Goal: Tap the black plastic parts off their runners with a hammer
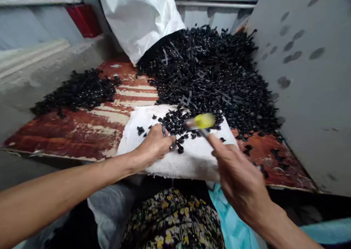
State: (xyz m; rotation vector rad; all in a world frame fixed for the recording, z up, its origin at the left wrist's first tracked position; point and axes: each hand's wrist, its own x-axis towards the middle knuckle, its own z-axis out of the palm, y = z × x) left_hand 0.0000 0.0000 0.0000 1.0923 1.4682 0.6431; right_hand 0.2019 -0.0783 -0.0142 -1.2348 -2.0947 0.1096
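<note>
My right hand (241, 179) is wrapped round the handle of a small hammer (202, 121), whose yellow-ended head is blurred by motion above the white board. Low over the board, my left hand (155, 143) is closed with its fingers pinched on a black plastic part (175, 145) with a round knob end. Part of that piece is hidden by the fingers. Several loose black knob-like pieces (172, 121) lie on the white board (192, 161), just beyond my left hand and under the hammer head.
Behind the board rises a large heap of black parts (208, 70), spilling from a white sack (142, 18). A smaller black pile (82, 90) lies at left on the worn red tabletop (90, 135). A grey spotted panel (309, 95) stands along the right side.
</note>
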